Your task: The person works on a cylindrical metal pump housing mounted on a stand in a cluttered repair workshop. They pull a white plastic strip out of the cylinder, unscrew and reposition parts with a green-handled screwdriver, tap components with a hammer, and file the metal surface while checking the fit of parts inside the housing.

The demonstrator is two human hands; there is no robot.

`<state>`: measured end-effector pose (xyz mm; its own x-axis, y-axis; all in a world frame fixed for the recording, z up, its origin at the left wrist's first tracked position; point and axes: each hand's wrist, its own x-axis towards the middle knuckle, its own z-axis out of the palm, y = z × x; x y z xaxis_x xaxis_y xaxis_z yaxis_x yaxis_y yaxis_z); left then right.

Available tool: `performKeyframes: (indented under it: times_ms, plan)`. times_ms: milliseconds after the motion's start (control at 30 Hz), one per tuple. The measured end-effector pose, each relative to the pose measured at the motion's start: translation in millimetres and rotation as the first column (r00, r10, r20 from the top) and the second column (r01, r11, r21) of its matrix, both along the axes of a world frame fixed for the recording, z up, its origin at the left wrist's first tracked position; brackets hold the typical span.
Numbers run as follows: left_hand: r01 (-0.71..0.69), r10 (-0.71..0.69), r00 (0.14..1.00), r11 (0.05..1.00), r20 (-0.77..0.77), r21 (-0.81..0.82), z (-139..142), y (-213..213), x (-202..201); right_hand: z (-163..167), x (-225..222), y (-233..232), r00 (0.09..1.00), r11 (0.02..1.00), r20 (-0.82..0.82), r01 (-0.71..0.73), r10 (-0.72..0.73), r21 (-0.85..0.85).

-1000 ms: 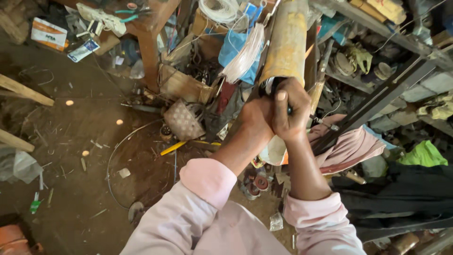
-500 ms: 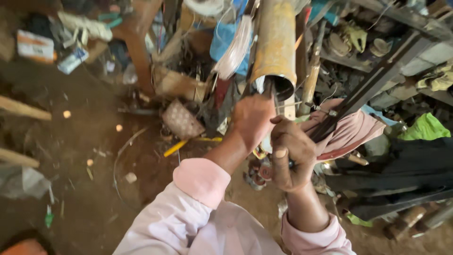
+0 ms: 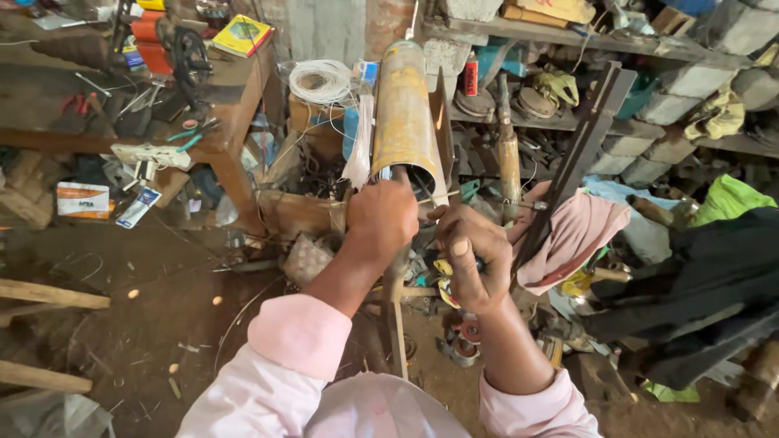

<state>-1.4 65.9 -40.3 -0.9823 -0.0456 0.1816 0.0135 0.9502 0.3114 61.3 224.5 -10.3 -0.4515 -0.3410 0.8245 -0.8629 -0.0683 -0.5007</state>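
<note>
Rusty pipe (image 3: 403,109) standing tall, open end facing down at both hands.
Left hand (image 3: 381,217) closest, fingers curled on its rim; right hand (image 3: 473,258) squeezing a yellow-handled tool (image 3: 443,268) just below.

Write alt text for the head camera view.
A person in pink sleeves works at the open end of a rusty yellow metal pipe: the left hand grips something at its mouth, the right hand clasps a yellow-handled tool. A cluttered wooden workbench and crowded shelves surround a dirt floor.
</note>
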Motion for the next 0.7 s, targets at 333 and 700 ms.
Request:
performKeyframes:
  times_ms: [333,700]
  plan:
    - [-0.044,0.045,0.999,0.985,-0.002,0.169,4,8,-4,-6,-3,-3,0.998,0.992,-0.054,-0.035,0.029,-0.118]
    - [-0.074,0.071,0.997,0.993,0.032,0.093,5,12,-5,-10,4,4,0.991,0.927,-0.100,-0.123,0.093,-0.355]
